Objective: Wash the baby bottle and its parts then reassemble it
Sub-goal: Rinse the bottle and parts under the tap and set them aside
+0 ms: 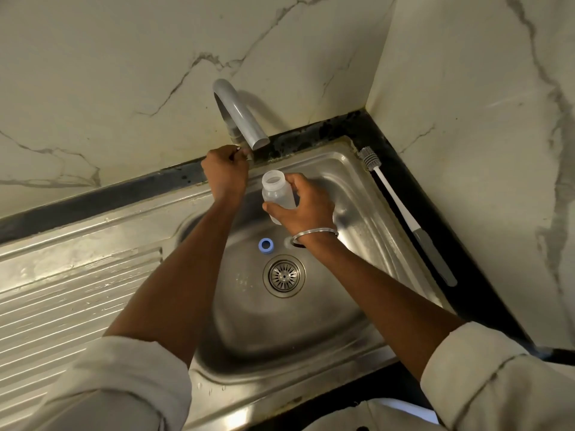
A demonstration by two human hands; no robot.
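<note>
My right hand [303, 206] grips a clear, capless baby bottle [275, 189] over the steel sink [357, 188], its open mouth tilted up toward the tap spout [245, 126]. My left hand [225, 174] is curled round the tap handle at the spout's base, behind the sink's back rim. No water is visible from the spout. A blue bottle ring [266, 245] lies on the sink floor. Beside it, a pale part [289, 242] is partly hidden by my right wrist.
The drain strainer [283, 275] sits in the middle of the basin. A white bottle brush with a grey handle [404, 213] lies along the sink's right rim on the dark counter. A ribbed draining board [62, 300] extends left. Marble walls close in behind and right.
</note>
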